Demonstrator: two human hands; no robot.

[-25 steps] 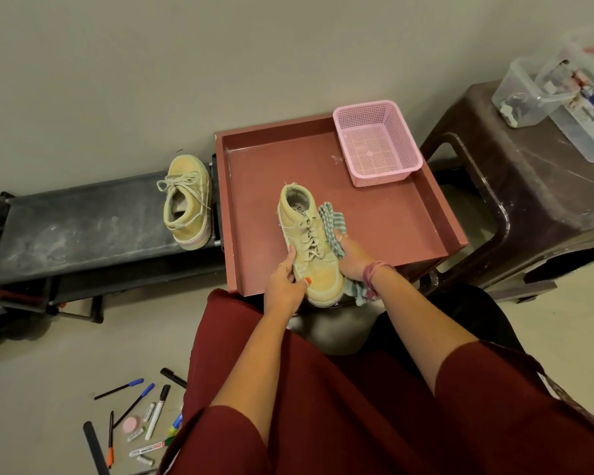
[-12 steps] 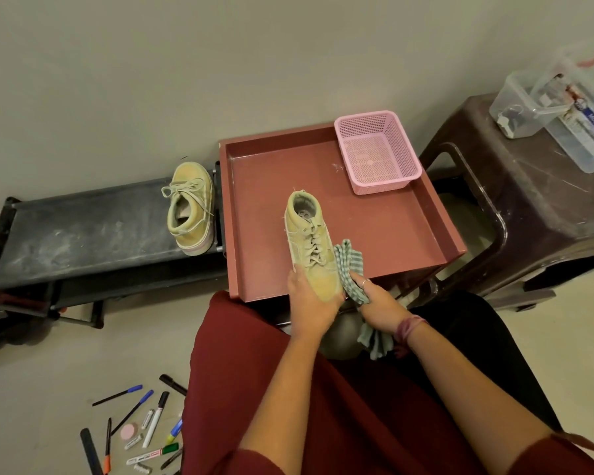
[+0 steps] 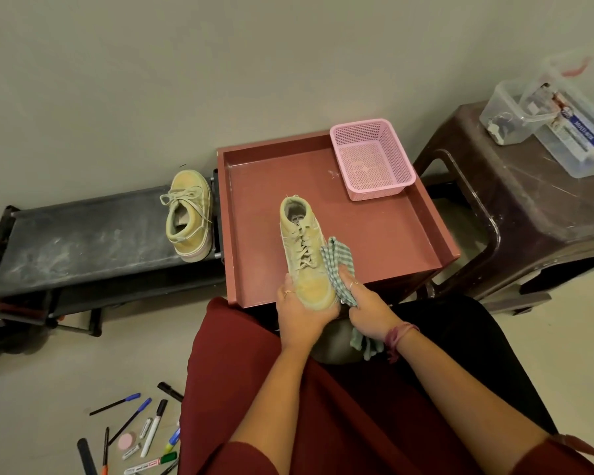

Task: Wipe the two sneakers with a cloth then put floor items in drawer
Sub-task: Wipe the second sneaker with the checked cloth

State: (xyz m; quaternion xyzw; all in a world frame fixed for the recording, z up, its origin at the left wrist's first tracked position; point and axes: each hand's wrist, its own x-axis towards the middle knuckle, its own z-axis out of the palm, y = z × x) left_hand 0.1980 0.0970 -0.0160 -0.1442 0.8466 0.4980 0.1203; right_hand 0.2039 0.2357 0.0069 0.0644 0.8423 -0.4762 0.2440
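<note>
**Cloth climbs back up the side of the sneaker**

Up comes the right hand (image 3: 367,305) from half a second ago, sliding the checked cloth (image 3: 338,269) from the toe end toward the laces, while the left hand (image 3: 300,311) has barely shifted on the toe. Left fingers are curled around the toe of the held sneaker (image 3: 306,255), thumb on top with a ring showing. Right fingers are pressed together and bunched on the cloth, pinching it against the shoe's right flank; the cloth's tail hangs below the wrist. That sneaker sits heel-away over the near part of the red drawer (image 3: 391,234), though whether its sole touches the drawer floor I cannot tell. 1 pink mesh basket (image 3: 374,159) stands in the drawer's far right corner. The 2nd sneaker (image 3: 189,217) lies on the dark low rack (image 3: 83,241), just left of the drawer. Pens and markers (image 3: 141,430) are scattered on the floor at lower left. Clear plastic boxes (image 3: 563,125) rest on the brown stool (image 3: 528,214) to the right.
</note>
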